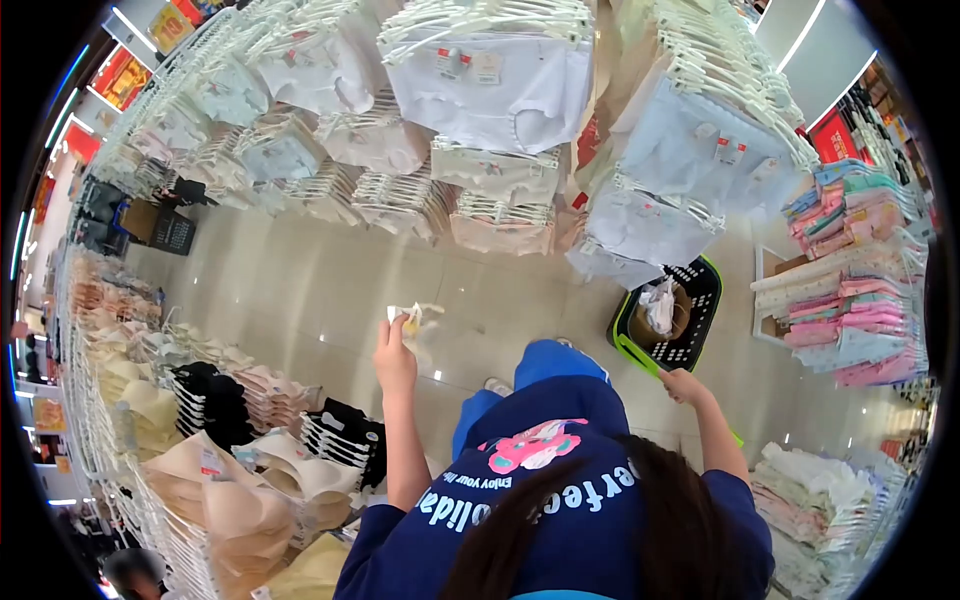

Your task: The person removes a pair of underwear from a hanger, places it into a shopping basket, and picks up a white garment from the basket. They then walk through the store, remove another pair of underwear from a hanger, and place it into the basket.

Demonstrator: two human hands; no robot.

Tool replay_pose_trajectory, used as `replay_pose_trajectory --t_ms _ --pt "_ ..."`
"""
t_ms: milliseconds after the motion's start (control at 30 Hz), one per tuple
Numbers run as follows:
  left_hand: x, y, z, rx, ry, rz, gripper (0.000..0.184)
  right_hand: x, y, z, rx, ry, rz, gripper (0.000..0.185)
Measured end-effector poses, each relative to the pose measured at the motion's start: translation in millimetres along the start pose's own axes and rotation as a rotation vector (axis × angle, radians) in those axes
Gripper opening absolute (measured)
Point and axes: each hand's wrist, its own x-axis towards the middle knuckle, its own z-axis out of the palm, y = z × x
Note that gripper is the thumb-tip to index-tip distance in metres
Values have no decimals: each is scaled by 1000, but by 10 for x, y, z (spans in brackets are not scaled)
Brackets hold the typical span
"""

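My left hand (396,352) is raised over the tiled floor, its fingers pinched on a small white and yellowish item (412,318) too small to make out clearly. On the right, my right hand (682,387) is closed on the green handle (640,357) of a black shopping basket (703,290). Inside that basket lie a white crumpled item (657,306) and something brown beside it.
Racks of white and pale garments (490,90) on hangers line the far side. Bras (235,500) hang at the lower left, pink folded clothes (865,310) at the right. Another dark basket (172,232) stands far left. Part of a person's head (135,572) shows lower left.
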Motion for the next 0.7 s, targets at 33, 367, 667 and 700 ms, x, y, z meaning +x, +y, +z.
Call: replay_pose_trajectory --t_ms 33,367,667,700 --pt "-5 -115 -56 26 -20 -5 44 48 -28 134 42 -24 -10 46" --pt "190 -1088 -436 55 -22 -237 45 120 -1256 845 328 -82 -85 28" --pt "920 -2251 -816 58 40 -293 42 701 -2880 1618 512 -94 -35 30" --pt "1046 -2377 -877 66 34 -283 42 733 -3048 1710 529 -67 -29 31"
